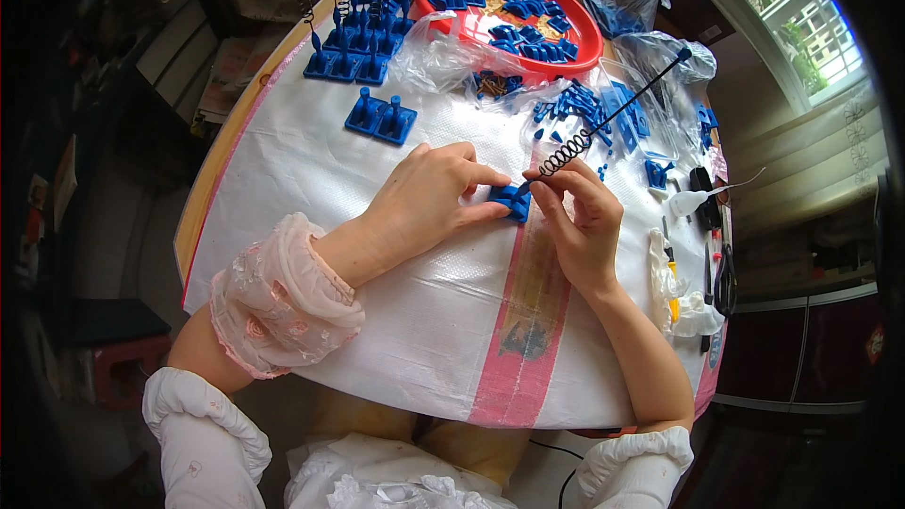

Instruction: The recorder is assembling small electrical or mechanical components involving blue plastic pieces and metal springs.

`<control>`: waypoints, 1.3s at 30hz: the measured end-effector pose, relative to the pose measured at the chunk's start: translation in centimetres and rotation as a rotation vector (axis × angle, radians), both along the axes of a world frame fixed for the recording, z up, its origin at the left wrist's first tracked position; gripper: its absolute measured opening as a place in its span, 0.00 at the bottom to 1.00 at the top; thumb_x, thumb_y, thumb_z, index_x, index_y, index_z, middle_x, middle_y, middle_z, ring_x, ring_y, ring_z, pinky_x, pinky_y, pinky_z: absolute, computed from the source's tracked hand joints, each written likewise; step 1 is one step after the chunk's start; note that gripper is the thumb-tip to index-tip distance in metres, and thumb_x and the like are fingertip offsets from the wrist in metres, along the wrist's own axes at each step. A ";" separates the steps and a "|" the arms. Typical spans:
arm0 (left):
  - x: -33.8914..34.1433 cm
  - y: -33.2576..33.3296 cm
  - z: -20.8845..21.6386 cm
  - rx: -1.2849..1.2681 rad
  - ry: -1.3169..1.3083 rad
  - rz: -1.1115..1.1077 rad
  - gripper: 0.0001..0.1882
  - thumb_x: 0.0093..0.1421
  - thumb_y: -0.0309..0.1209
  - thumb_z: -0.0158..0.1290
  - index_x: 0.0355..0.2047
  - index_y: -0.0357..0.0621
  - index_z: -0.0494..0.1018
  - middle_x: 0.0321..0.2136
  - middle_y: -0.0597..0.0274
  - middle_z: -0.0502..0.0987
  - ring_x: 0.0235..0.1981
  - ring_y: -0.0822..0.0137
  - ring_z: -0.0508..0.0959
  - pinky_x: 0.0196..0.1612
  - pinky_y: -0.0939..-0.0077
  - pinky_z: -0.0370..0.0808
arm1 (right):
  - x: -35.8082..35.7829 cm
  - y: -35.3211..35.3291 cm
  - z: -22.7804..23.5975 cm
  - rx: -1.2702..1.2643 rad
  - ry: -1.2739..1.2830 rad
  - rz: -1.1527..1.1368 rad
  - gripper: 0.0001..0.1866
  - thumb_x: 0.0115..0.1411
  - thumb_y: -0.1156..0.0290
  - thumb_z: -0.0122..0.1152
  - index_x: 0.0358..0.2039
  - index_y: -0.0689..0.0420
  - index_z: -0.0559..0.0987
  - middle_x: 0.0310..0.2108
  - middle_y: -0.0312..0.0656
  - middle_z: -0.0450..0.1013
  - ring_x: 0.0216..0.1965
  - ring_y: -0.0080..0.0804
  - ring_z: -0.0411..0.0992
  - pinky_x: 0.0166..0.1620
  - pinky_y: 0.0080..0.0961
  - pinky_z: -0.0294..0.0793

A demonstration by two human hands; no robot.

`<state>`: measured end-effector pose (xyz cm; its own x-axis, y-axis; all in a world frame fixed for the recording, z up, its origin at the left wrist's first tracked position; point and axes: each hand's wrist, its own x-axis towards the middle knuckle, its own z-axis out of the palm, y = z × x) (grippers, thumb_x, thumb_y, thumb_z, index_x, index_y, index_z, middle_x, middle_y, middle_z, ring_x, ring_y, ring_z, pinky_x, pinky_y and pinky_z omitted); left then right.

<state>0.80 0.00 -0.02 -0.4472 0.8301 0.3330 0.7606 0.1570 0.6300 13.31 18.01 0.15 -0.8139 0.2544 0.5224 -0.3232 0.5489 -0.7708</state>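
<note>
A small blue plastic block (pixel 511 199) lies on the desk (pixel 377 320), right between the two hands. The left hand (pixel 429 198) presses on it from the left, with finger and thumb pinching its edge. The right hand (pixel 580 217) is just beside it on the right and pinches a long black wire with a curly spring part (pixel 603 125) — the low tip of the wire touches the block, and the rest slants up and away to the right. The desk is round and covered with a white woven sheet with a pink stripe (pixel 523 320). Behind the left hand sit two blue plastic blocks with little posts (pixel 381 118), well apart from the fingers. Further back stands a bunch of blue blocks with black springs stuck in them (pixel 363 28). A red round tray full of blue plastic bits (pixel 509 14) sits at the far side, near clear plastic bags (pixel 650 57). A loose heap of blue bits (pixel 589 108) lies just behind the right hand, under the slanting wire. On the right edge of the desk are black scissors (pixel 724 278) and a white glove (pixel 679 292). Nothing lies between the hands and the block.
</note>
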 end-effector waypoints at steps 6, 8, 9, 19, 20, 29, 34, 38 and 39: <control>0.0 0.0 0.2 -0.003 0.011 0.005 0.15 0.56 0.36 0.68 0.45 0.55 0.85 0.28 0.58 0.75 0.29 0.59 0.77 0.35 0.65 0.73 | 0.0 0.0 0.0 0.002 0.003 0.003 0.06 0.60 0.81 0.67 0.39 0.64 0.85 0.29 0.38 0.75 0.30 0.24 0.72 0.35 0.21 0.70; 0.0 0.0 0.1 0.000 0.014 0.007 0.15 0.56 0.37 0.68 0.45 0.55 0.86 0.29 0.58 0.76 0.29 0.59 0.77 0.35 0.65 0.73 | 0.0 0.0 0.0 0.003 -0.001 0.001 0.06 0.60 0.81 0.67 0.39 0.64 0.85 0.29 0.38 0.75 0.30 0.24 0.72 0.35 0.21 0.70; 0.0 0.0 0.1 -0.001 0.009 0.008 0.15 0.56 0.36 0.68 0.45 0.54 0.86 0.29 0.58 0.76 0.29 0.59 0.77 0.35 0.65 0.73 | 0.0 0.0 0.1 0.007 -0.005 -0.002 0.06 0.60 0.81 0.67 0.38 0.64 0.85 0.29 0.38 0.75 0.30 0.24 0.72 0.35 0.21 0.70; 0.0 0.0 0.1 0.008 0.013 0.006 0.15 0.56 0.36 0.68 0.45 0.54 0.86 0.28 0.58 0.76 0.29 0.59 0.77 0.36 0.65 0.73 | 0.0 0.1 0.0 0.010 0.000 0.004 0.06 0.60 0.81 0.67 0.38 0.65 0.85 0.29 0.39 0.75 0.30 0.24 0.72 0.35 0.21 0.70; 0.0 0.1 0.1 0.010 0.016 0.007 0.15 0.56 0.36 0.68 0.45 0.55 0.86 0.28 0.58 0.76 0.29 0.59 0.77 0.36 0.65 0.73 | 0.0 0.1 0.0 0.007 -0.001 0.001 0.06 0.60 0.81 0.67 0.38 0.65 0.84 0.29 0.39 0.75 0.30 0.24 0.72 0.35 0.21 0.70; 0.6 0.4 0.9 0.091 -0.218 0.076 0.17 0.53 0.42 0.70 0.42 0.54 0.87 0.28 0.60 0.80 0.27 0.63 0.79 0.40 0.67 0.75 | 0.0 0.0 0.1 0.002 -0.013 -0.004 0.06 0.60 0.81 0.67 0.38 0.65 0.84 0.28 0.39 0.74 0.30 0.25 0.71 0.35 0.22 0.70; 1.3 1.1 0.7 0.123 -0.342 0.114 0.13 0.54 0.38 0.71 0.39 0.52 0.88 0.25 0.65 0.78 0.23 0.73 0.70 0.30 0.74 0.66 | -0.1 0.2 -0.3 -0.015 0.012 0.009 0.06 0.60 0.81 0.67 0.38 0.65 0.85 0.28 0.38 0.73 0.30 0.24 0.71 0.36 0.22 0.69; 1.6 1.3 0.7 0.117 -0.339 0.128 0.11 0.55 0.36 0.71 0.38 0.51 0.88 0.24 0.67 0.77 0.22 0.77 0.65 0.25 0.76 0.60 | -0.1 0.2 -0.3 -0.013 0.010 0.008 0.06 0.60 0.81 0.67 0.38 0.64 0.85 0.28 0.38 0.74 0.30 0.24 0.71 0.35 0.22 0.69; 1.5 1.4 0.6 0.121 -0.344 0.126 0.11 0.55 0.36 0.71 0.38 0.51 0.88 0.24 0.67 0.77 0.22 0.77 0.65 0.25 0.76 0.60 | -0.1 0.2 -0.2 -0.012 0.011 0.008 0.06 0.60 0.81 0.67 0.38 0.64 0.85 0.28 0.38 0.74 0.30 0.24 0.71 0.35 0.22 0.70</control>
<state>2.34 1.36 0.57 -0.6459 0.7254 0.2380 0.4811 0.1446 0.8647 13.20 18.19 -0.08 -0.8101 0.2543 0.5283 -0.3360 0.5370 -0.7738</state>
